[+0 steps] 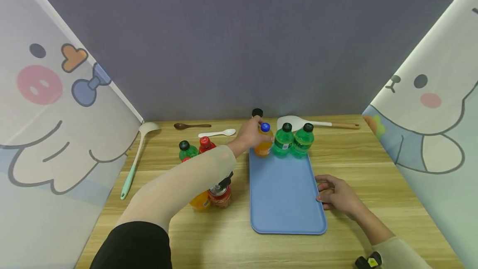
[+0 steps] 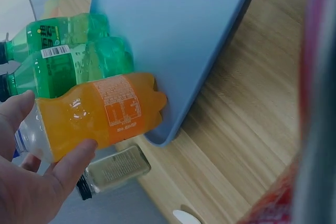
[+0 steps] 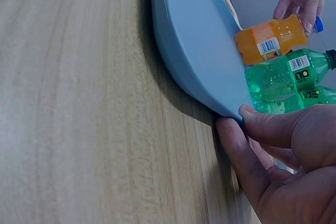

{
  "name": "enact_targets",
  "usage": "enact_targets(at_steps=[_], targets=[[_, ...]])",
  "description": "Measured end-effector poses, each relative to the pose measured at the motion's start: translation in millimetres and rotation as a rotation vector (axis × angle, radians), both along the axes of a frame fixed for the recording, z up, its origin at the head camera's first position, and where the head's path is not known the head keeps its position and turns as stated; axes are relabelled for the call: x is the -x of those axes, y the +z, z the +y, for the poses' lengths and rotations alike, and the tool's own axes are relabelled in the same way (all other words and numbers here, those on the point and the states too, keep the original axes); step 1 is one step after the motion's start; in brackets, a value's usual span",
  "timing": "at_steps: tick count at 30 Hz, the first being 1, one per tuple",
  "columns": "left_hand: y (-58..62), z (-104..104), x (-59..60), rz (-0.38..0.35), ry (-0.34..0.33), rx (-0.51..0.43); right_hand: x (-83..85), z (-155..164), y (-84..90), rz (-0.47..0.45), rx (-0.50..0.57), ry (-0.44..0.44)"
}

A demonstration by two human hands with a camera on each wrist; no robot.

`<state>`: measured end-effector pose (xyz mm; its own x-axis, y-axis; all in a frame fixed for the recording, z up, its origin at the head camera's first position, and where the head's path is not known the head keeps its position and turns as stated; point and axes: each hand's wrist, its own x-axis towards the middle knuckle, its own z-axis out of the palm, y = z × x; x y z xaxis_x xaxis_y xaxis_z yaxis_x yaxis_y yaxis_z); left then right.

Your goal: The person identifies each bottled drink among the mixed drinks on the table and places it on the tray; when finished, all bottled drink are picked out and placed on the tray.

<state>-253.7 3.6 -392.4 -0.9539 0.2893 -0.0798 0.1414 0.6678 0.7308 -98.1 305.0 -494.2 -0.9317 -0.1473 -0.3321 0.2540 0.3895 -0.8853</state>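
My left hand (image 1: 251, 135) holds an orange soda bottle (image 2: 100, 111) with a blue cap by its upper part. The bottle stands upright at the back left corner of a blue tray (image 1: 287, 194). Beside it on the tray are two green soda bottles (image 1: 283, 140) with black caps, in a row along the back edge. My right hand (image 1: 337, 194) pinches the tray's right rim between thumb and fingers, as the right wrist view (image 3: 286, 156) shows. Just behind the left hand stands a small black-capped bottle (image 2: 118, 169), off the tray.
Left of the tray, partly behind my left arm, are a green bottle (image 1: 188, 150), a red-capped bottle (image 1: 206, 144), a red can (image 1: 221, 196) and an orange bottle (image 1: 201, 201). A ladle (image 1: 136, 157), brown spoon (image 1: 192, 126), white spoon (image 1: 218, 133) and spatula (image 1: 321, 123) lie around.
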Motion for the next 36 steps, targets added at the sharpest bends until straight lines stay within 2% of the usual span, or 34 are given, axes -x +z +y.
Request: enact_targets(at_steps=[13,18,25,29,33,36], targets=[[-0.3,-2,2.9,-0.027,-0.047,0.031,0.0,0,1.4,-0.020,0.007,-0.012],[4.2,-6,2.9,-0.045,-0.088,0.051,-0.2,0,0.9,-0.021,0.001,-0.015],[21.3,-21,3.6,-0.156,-0.202,0.027,0.1,-1,1.0,-0.016,-0.002,-0.015],[32.5,-32,3.5,-0.194,-0.222,0.008,0.3,-1,1.1,-0.016,-0.005,-0.010],[44.0,-41,-0.4,-0.184,-0.196,-0.002,0.0,0,0.2,-0.019,-0.016,-0.009],[54.9,-49,-7.1,-0.144,-0.202,0.003,-0.7,0,-0.1,-0.020,-0.020,-0.009]])
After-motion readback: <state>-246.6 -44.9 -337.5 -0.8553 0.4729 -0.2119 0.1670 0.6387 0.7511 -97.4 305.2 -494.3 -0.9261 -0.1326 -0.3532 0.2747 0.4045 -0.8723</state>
